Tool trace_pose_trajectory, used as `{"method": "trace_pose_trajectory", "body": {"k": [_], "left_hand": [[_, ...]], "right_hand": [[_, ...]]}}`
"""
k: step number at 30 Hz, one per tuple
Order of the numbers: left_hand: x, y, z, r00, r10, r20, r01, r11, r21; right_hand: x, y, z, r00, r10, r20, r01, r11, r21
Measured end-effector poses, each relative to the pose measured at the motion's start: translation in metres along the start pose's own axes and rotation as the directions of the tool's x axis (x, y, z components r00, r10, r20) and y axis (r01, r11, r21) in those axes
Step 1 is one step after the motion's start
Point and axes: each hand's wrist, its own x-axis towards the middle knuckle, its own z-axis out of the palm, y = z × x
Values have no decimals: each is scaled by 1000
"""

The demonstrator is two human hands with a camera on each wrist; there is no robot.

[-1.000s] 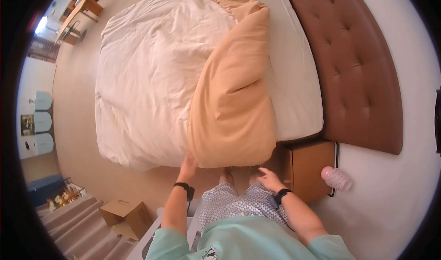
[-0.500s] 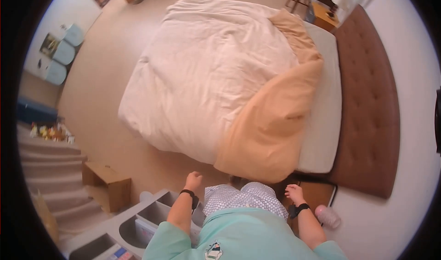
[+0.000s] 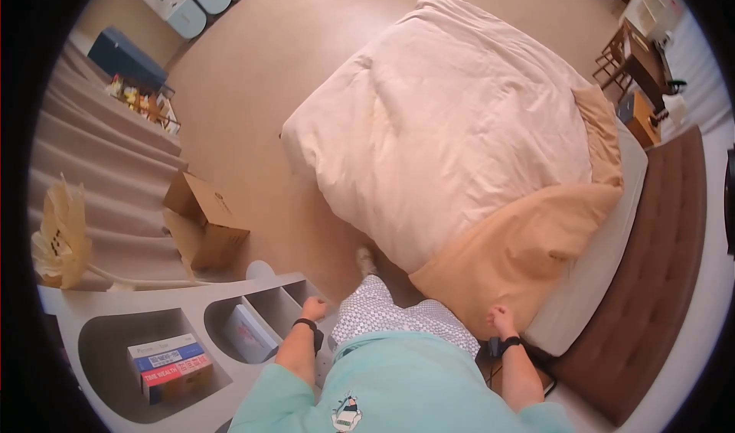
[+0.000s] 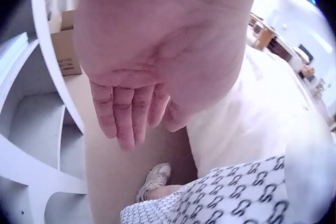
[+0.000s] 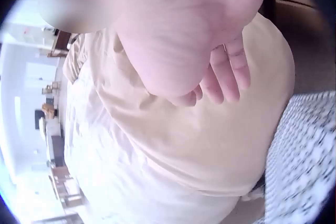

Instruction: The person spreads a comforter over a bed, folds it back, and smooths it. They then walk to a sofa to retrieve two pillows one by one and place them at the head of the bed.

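The duvet [image 3: 459,150] is lying across the bed [image 3: 573,307], far and right. The left hand [image 3: 314,308] is hanging near the grey shelf unit [image 3: 197,318], its fingers resting together, slightly bent. The right hand [image 3: 502,320] is hanging near the duvet's fold, fingers curling loosely together.

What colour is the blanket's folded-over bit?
The folded-over bit is light orange, best seen in the head view.
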Motion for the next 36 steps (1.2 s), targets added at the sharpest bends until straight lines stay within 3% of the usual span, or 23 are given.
{"method": "trace_pose_trajectory", "body": {"k": [2,5,6,7,8,10,12,14,18,21,23,24,25,26,27,29,31,32,33,35,36], "left_hand": [[5,-8,-10,995,-91,37,92,995,-33],[47,-17,-47,992,-108,64,109,994,-19],[68,-24,-64,990,-117,76,120,992,-40],[90,-36,-81,999,-36,35,35,999,9],[113,-48,-97,999,47,-6,-47,997,61],[159,-65,-130,999,-12,-45,9,998,-58],[138,-3,-212,993,-53,-107,39,991,-130],[184,-25,-238,990,-9,-138,-14,987,-163],[249,-45,-274,953,114,-282,-196,939,-282],[267,-41,-290,968,62,-241,-161,895,-417],[260,-35,-309,967,61,-247,-147,927,-346],[254,-33,-320,967,106,-233,-161,960,-231],[253,-35,-334,966,151,-210,-177,978,-112],[257,-42,-348,968,148,-205,-172,980,-104],[261,-50,-362,984,80,-159,-105,982,-157],[281,-83,-381,993,-82,-83,57,963,-263],[318,-165,-381,983,-126,-133,78,945,-317],[308,-150,-419,951,-308,-3,270,839,-473],[301,-147,-447,944,-328,25,303,837,-457],[299,-153,-495,903,-429,41,388,768,-510],[311,-161,-513,899,-436,47,396,764,-510]], "right_hand": [[0,19,2,999,-9,45,17,982,-188],[-16,26,36,999,34,-22,-39,966,-257],[-26,23,52,990,122,-71,-136,960,-244],[-34,12,69,971,208,-122,-231,945,-232],[-39,-4,93,971,201,-129,-229,937,-264],[-54,-30,147,964,235,-122,-261,921,-289],[-51,-69,205,990,138,-13,-131,895,-427],[-4,-74,245,981,-48,186,114,923,-367],[-33,-213,401,975,-94,201,162,921,-355],[-30,-267,489,954,-119,276,217,909,-356],[-11,-284,536,937,-113,332,264,850,-456],[3,-289,559,919,-107,379,314,779,-543],[23,-287,584,919,-100,381,309,783,-540],[48,-282,608,876,-206,437,453,665,-594],[65,-282,631,814,-295,500,575,521,-630],[76,-302,702,802,-342,490,597,496,-630],[94,-326,783,795,-351,495,604,385,-698],[106,-333,816,800,-332,499,598,373,-710],[113,-336,838,814,-300,498,580,357,-732],[146,-360,930,833,-278,478,552,358,-754],[155,-370,965,819,-306,485,567,297,-769]]}}
